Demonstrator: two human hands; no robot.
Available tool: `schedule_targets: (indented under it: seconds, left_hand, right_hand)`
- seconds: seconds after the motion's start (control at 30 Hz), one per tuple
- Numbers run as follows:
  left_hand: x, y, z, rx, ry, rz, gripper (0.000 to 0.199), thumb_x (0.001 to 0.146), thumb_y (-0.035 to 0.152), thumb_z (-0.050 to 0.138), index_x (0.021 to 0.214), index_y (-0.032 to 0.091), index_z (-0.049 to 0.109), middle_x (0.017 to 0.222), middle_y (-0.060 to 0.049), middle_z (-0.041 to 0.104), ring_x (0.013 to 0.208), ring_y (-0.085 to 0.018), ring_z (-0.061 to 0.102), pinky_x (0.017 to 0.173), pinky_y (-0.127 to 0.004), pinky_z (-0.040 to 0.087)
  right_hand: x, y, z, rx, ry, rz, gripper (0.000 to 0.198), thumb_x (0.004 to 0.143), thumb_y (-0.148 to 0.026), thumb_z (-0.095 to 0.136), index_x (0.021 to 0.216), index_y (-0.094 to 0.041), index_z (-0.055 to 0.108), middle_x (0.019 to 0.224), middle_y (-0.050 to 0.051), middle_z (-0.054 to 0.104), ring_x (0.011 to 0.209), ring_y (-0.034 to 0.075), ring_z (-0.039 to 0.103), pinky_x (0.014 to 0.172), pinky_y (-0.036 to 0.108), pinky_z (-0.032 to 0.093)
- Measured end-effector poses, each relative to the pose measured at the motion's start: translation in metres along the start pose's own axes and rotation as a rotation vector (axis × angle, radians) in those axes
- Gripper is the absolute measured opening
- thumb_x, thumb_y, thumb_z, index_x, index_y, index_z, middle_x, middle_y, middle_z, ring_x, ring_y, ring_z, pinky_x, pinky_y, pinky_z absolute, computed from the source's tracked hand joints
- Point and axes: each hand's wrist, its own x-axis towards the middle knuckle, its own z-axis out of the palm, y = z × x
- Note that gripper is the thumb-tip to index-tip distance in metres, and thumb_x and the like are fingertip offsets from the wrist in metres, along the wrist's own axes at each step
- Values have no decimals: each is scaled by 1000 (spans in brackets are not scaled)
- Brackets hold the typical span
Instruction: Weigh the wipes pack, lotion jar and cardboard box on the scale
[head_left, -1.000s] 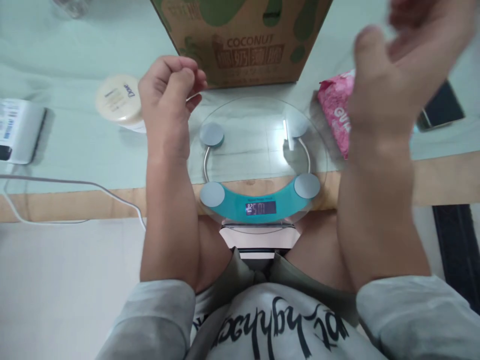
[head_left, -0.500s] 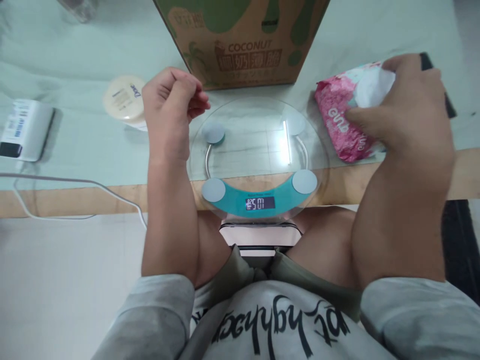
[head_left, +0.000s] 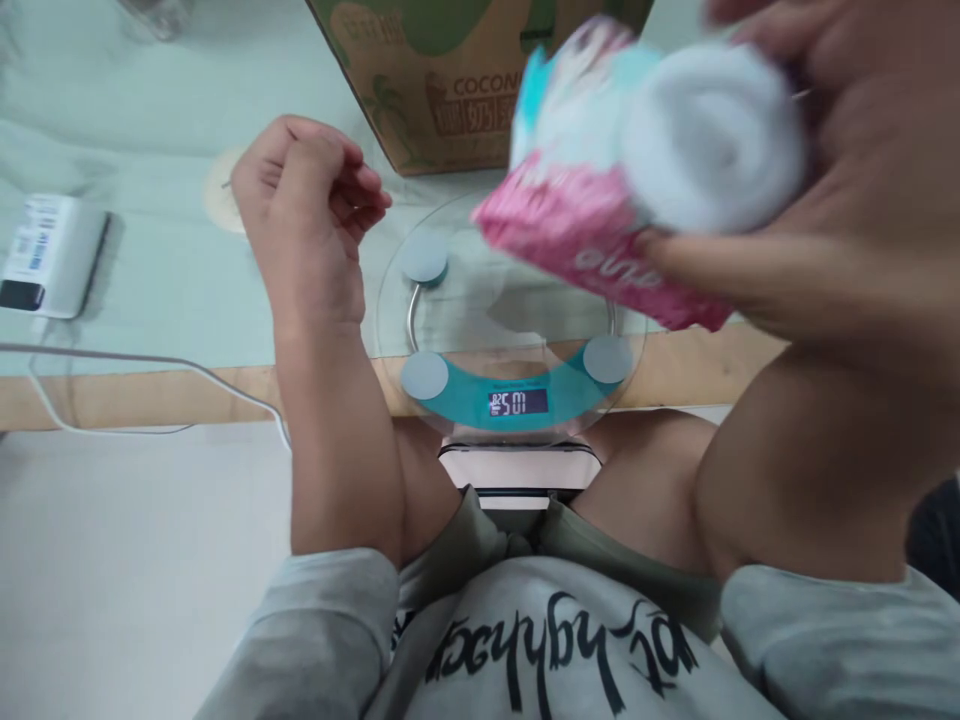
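Observation:
My right hand (head_left: 847,200) grips a pink, white and pale blue soft pack of tissues (head_left: 555,225), thumb along its near side. A white rounded wad bulges from the pack's end beside my palm. The pack is held tilted above the right part of a round glass weighing scale (head_left: 480,300), hiding some of it. The scale's small display is lit with digits. My left hand (head_left: 311,190) hovers left of the scale, fingers loosely curled and slightly apart, with nothing seen in them. Behind it a cream round-lidded tub (head_left: 223,190) is partly hidden.
A brown and green coconut carton (head_left: 420,120) stands behind the scale. On the left lies a white power bank (head_left: 56,255) with a cable (head_left: 165,363) running over the table edge (head_left: 142,397). A clear object (head_left: 161,15) shows at the top left.
My right hand has lifted the pack of tissues off the table and brought it left, over the scale. My left hand has shifted a little to the left.

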Motion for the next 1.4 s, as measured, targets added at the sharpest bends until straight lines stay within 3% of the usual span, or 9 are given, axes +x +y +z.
schedule_targets:
  seconds: [0.13,0.3,0.37,0.43,0.5,0.57,0.67,0.97,1.4]
  left_hand:
    - [-1,5,-6,-19,23,31,31,95,1,48,72,17,61,66,0,47,57,-10,56,55,-18,48]
    - [2,6,-13,-34,92,59,24,89,7,52,70,20,58,68,-3,46,58,-11,50,50,-20,38]
    - [5,-1,-19,-21,108,62,23,86,9,54,66,21,51,66,-2,41,54,-11,40,46,-22,24]
    - [7,-9,-25,6,110,67,30,79,10,59,61,23,37,63,0,27,51,-10,23,46,-26,11]
    - [8,-16,-32,36,97,63,44,72,12,64,60,23,23,63,2,15,53,-8,10,48,-29,4]
    - [8,-20,-37,60,75,35,54,68,11,69,61,24,17,63,3,12,55,-7,3,49,-30,0]
    - [7,-21,-37,75,73,-1,55,74,7,66,60,24,15,62,4,9,55,-7,-1,50,-32,-3]
    - [9,-16,-25,104,97,-49,56,91,-7,45,61,24,9,69,3,-3,55,-8,-5,51,-34,-5]
    - [10,-21,-27,113,72,-25,60,78,-2,60,59,24,9,61,4,2,53,-5,-5,51,-35,-7]
  right_hand:
    - [5,-5,39,-176,-373,-401,67,81,-23,81,144,-40,66,141,-7,67,122,17,65,118,36,58]
    - [7,-9,55,-97,-555,-213,69,69,-27,89,135,-40,72,138,-4,69,136,28,65,130,54,56]
    - [11,-6,52,65,-347,-167,40,71,-24,90,106,-26,73,125,-6,71,127,17,68,120,35,60]
    - [21,5,52,303,157,-66,26,91,-23,75,80,-13,52,91,-3,60,90,3,60,86,17,54]
    - [34,26,57,569,668,144,40,108,-22,47,75,-16,25,69,-2,25,60,3,26,58,17,25]
    - [45,47,63,706,832,347,31,108,-22,28,81,-21,14,69,-4,3,57,7,2,54,26,2]
    - [54,68,70,805,825,492,18,98,-23,26,87,-23,10,73,-5,-4,60,8,-8,57,29,-6]
    - [52,59,74,833,759,410,18,95,-20,30,86,-22,14,72,-4,-1,60,7,-5,57,28,-4]
    - [52,58,70,769,764,410,24,98,-16,30,84,-22,11,69,-5,-1,56,6,-4,55,30,-4]
